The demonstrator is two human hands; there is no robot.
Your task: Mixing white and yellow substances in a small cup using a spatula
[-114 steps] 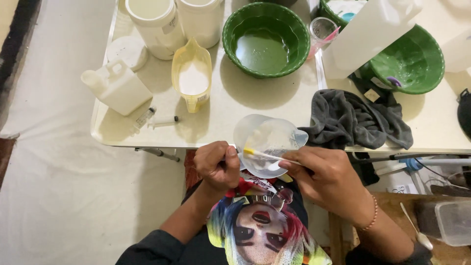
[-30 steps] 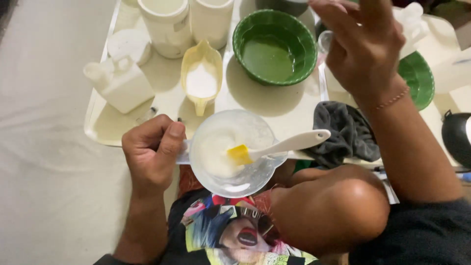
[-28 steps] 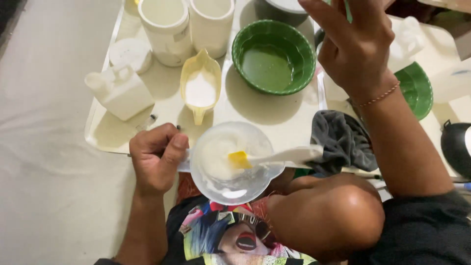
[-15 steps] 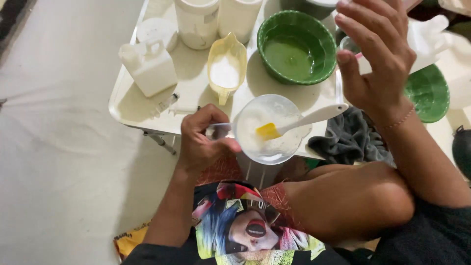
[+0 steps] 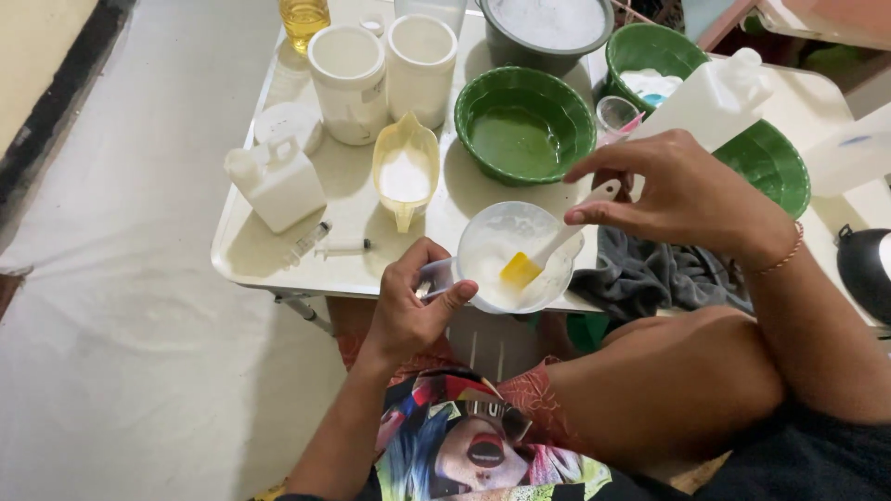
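My left hand (image 5: 415, 304) grips the handle of a clear plastic measuring cup (image 5: 512, 256) with white paste inside, held over the near edge of the low cream table (image 5: 278, 264). A white spatula with a yellow tip (image 5: 548, 252) leans in the cup. My right hand (image 5: 687, 199) hovers just right of the cup, thumb and forefinger pinching the spatula's upper end.
On the table stand a green bowl of green liquid (image 5: 525, 123), a cream scoop with white powder (image 5: 405, 172), a white jug (image 5: 277, 183), two white tubs (image 5: 348, 70), a syringe (image 5: 327, 244) and a grey cloth (image 5: 650, 274). More green bowls (image 5: 775, 167) sit at the right.
My right hand has come down from above the green bowls to the spatula handle at the cup. The left hand keeps holding the cup.
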